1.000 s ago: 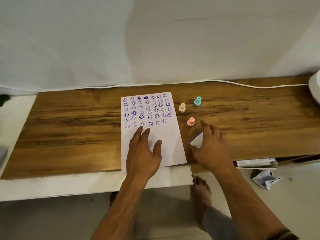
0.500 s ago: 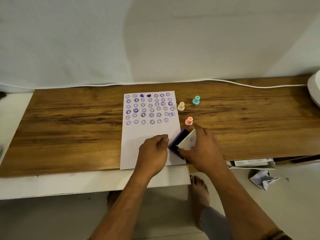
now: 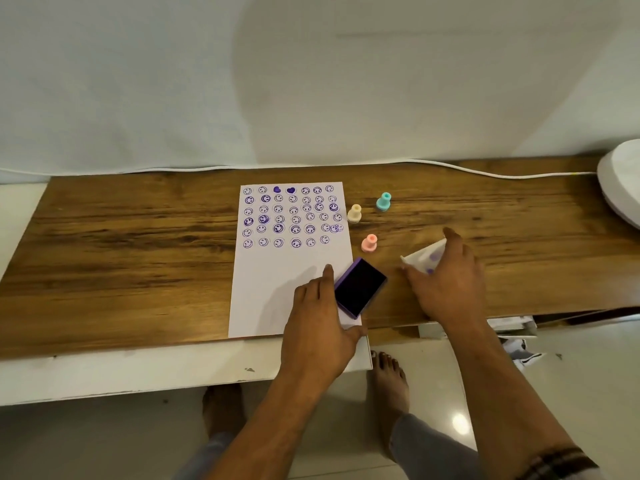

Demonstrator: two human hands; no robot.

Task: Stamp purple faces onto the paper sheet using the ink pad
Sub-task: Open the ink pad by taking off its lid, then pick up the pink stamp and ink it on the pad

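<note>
Since the earlier frame the right hand (image 3: 446, 282) has carried the white lid (image 3: 424, 258) off the ink pad (image 3: 360, 287) and out to the right, so the dark purple pad now lies uncovered. That hand grips the lid between thumb and fingers, tilted, above the wooden worktop (image 3: 138, 258) near its front edge. The ink pad sits at an angle across the right edge of the paper sheet (image 3: 277, 289), near the sheet's lower right corner, and the left hand (image 3: 320, 320) steadies it with fingers curled against its left side. Rows of purple faces fill the upper half of the sheet; the lower half is blank. Three small stamps stand on the worktop just right of the sheet: a cream stamp (image 3: 354, 213), a teal stamp (image 3: 383, 201) and a pink stamp (image 3: 370, 243), the pink one nearest the pad.
</note>
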